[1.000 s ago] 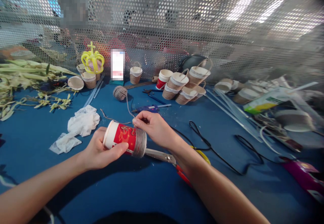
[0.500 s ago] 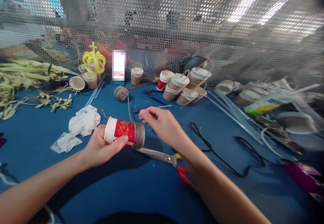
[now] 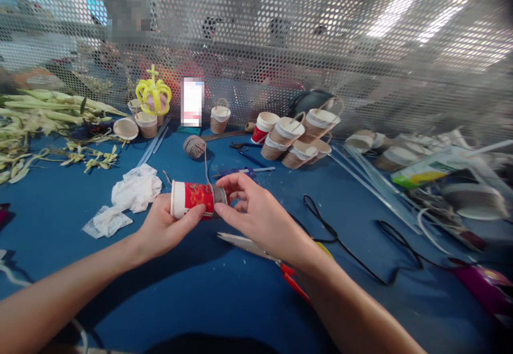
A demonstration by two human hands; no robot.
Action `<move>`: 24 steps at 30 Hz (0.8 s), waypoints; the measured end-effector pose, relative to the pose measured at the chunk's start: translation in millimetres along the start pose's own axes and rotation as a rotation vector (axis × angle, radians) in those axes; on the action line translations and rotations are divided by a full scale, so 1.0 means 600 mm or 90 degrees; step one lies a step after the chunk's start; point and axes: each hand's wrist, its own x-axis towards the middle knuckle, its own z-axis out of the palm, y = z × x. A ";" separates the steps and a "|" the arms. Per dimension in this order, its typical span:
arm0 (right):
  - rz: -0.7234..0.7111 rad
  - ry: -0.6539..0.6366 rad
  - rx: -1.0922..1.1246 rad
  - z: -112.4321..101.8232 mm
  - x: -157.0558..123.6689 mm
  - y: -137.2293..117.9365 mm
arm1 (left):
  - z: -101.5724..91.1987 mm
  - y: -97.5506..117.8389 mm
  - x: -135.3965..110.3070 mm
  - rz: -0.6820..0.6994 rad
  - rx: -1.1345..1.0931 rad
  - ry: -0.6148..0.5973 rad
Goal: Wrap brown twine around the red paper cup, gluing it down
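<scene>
A red and white paper cup [image 3: 194,198] lies sideways in the air, its rim to the left. My left hand [image 3: 166,225] is closed around the rim end, thumb along the near side. Grey yarn [image 3: 218,196] is wound in rows about the cup's base end. There my right hand [image 3: 250,204] grips the wound part, thumb in front and fingers behind. From the cup a strand runs up to a ball of grey yarn [image 3: 194,147] on the table. Beneath the right hand lie scissors with red handles [image 3: 294,282], partly hidden by the forearm.
Several twine-covered cups [image 3: 284,132] stand at the back, beside pliers [image 3: 246,151]. A crumpled white cloth [image 3: 136,188] lies left, near dried husks [image 3: 52,108]. A yellow crown [image 3: 153,95] and a phone [image 3: 192,102] stand before the perforated metal screen [image 3: 248,60]. A black cable [image 3: 348,250] crosses the right side.
My right hand has moved from just off the cup's base onto the wound yarn and now holds it. The cup has tilted slightly, and the view has shifted a little.
</scene>
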 end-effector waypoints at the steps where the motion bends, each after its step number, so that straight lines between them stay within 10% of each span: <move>1: 0.001 -0.001 -0.002 0.000 0.000 0.000 | 0.000 0.001 0.000 0.005 0.003 -0.002; 24: -0.005 0.004 0.026 0.002 0.003 0.000 | -0.002 -0.002 0.001 0.084 0.079 -0.028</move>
